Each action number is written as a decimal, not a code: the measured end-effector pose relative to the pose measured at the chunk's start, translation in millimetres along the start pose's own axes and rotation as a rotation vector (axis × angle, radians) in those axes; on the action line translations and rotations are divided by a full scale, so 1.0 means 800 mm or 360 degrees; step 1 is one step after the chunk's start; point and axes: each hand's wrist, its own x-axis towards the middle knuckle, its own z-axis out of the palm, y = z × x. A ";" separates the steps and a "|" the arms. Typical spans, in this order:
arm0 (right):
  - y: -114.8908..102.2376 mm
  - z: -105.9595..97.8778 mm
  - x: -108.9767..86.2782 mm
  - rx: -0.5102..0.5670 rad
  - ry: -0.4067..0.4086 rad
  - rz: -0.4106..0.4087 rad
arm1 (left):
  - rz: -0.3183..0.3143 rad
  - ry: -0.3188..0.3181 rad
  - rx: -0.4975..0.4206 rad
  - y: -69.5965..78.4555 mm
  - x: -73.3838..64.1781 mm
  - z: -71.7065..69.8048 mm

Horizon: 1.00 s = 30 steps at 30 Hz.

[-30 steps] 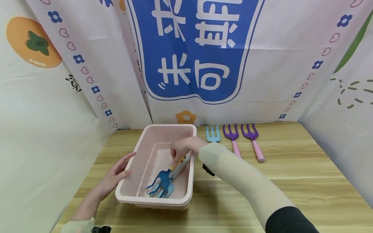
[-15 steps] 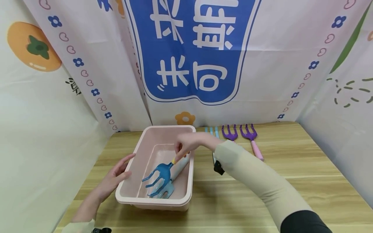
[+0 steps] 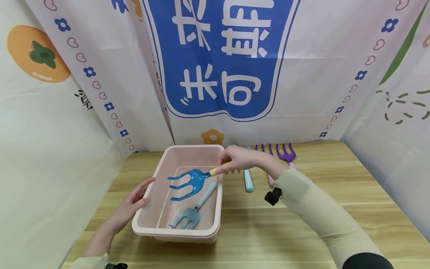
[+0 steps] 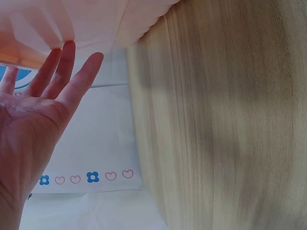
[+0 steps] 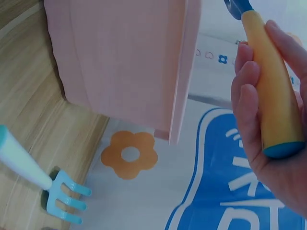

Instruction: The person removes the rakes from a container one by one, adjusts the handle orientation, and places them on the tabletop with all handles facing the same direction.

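My right hand (image 3: 238, 158) grips the yellow handle (image 5: 273, 81) of a blue garden hand fork (image 3: 193, 181), and its tines hang over the pink plastic bin (image 3: 147, 224), pointing left. Inside the bin lies a light blue hand fork (image 3: 191, 216), handle toward the far right corner. At the bin's left side my left hand (image 3: 132, 201) rests with fingers extended against the rim and outer wall. In the left wrist view the fingertips of that hand (image 4: 43, 100) touch the pink wall.
Right of the bin, another light blue hand fork (image 3: 248, 181) lies on the wooden table (image 3: 302, 216). Beside it are two purple forks with pink handles, one mostly hidden behind my right arm, the other purple fork (image 3: 287, 154) farther right. A printed cloth (image 3: 302, 93) hangs behind the table.
My right hand has lifted the blue fork up from inside the bin and moved right, uncovering the light blue fork below. My left hand has stayed at the rim.
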 end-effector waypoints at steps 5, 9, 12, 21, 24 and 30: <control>0.011 -0.001 -0.025 0.0053 0.0083 0.0020 | 0.0053 -0.0024 -0.0017 -0.004 0.001 0.000; 0.021 0.002 -0.046 0.0127 0.0171 0.0039 | 0.0081 -0.0045 -0.0036 -0.006 0.001 -0.001; 0.027 0.004 -0.062 0.0184 0.0259 0.0048 | 0.0091 -0.0054 -0.0048 -0.007 0.002 -0.001; 0.043 0.007 -0.112 0.0270 0.0535 0.0167 | 0.0108 -0.0055 -0.0054 -0.006 0.002 0.001; 0.048 0.008 -0.130 0.0294 0.0633 0.0210 | 0.0110 -0.0050 -0.0049 -0.006 0.002 0.001; 0.065 0.011 -0.162 0.0298 0.0773 0.0281 | 0.0104 -0.0035 -0.0045 -0.006 0.001 0.002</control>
